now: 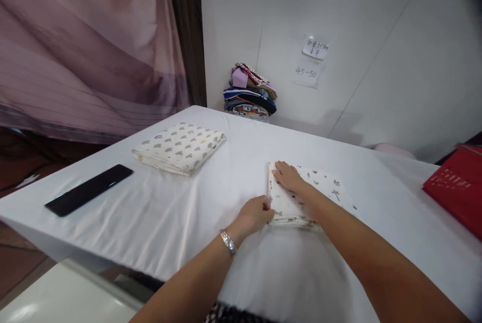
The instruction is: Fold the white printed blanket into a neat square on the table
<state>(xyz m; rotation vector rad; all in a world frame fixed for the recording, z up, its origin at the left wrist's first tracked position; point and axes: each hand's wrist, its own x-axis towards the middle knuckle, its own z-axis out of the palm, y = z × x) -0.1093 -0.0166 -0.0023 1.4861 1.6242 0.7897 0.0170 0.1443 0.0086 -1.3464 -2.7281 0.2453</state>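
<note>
A white cloth with small leaf and plant prints [288, 205], folded into a layered bundle, lies on the white-covered table. My left hand [256, 215], with a silver bracelet at its wrist, is closed on the bundle's near left corner, thumb and curled fingers at the edge. Flat on the cloth's upper left part rests my right hand [288, 176], fingers together and stretched out toward the far left corner. The right forearm hides part of the bundle. Farther left on the table is a second folded cloth, white with grey mushroom-like prints [181, 146], apart from both hands.
A flat black slab [90, 190] lies on the white tablecloth [226, 172] at left. Piled fabrics [250, 92] stand behind the far edge, by the wall with paper notes [309, 72]. A red item [455, 187] is at right, a pinkish curtain [94, 51] at left.
</note>
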